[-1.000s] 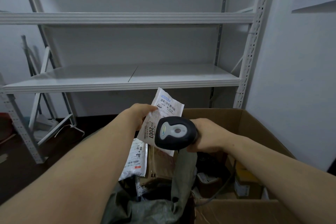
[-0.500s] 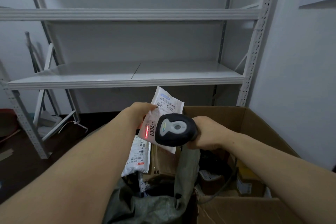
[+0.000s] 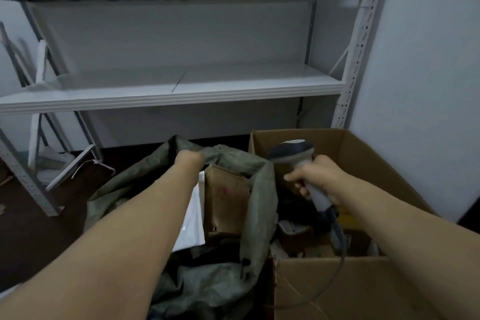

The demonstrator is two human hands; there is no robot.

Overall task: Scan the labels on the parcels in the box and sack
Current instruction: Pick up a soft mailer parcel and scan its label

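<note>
I note a grey metal shelving rack [image 3: 181, 88] beyond both hands. Under the right hand [image 3: 319, 179] stands the open brown cardboard box [image 3: 337, 288], with small mixed parcels [image 3: 293, 228] lying below the fingers. Touching its left wall is the olive-green woven sack [image 3: 257, 189]. The left hand [image 3: 188, 160] curls its fingers over the sack's far rim and grips the fabric, though blur hides detail. Just nearside of those fingers, inside the sack, a brown cardboard parcel [image 3: 226, 197] stands beside a white plastic mailer [image 3: 192, 218]. The right fingers wrap the handle of the grey-and-black handheld barcode scanner [image 3: 292, 153], whose head is raised over the box.
</note>
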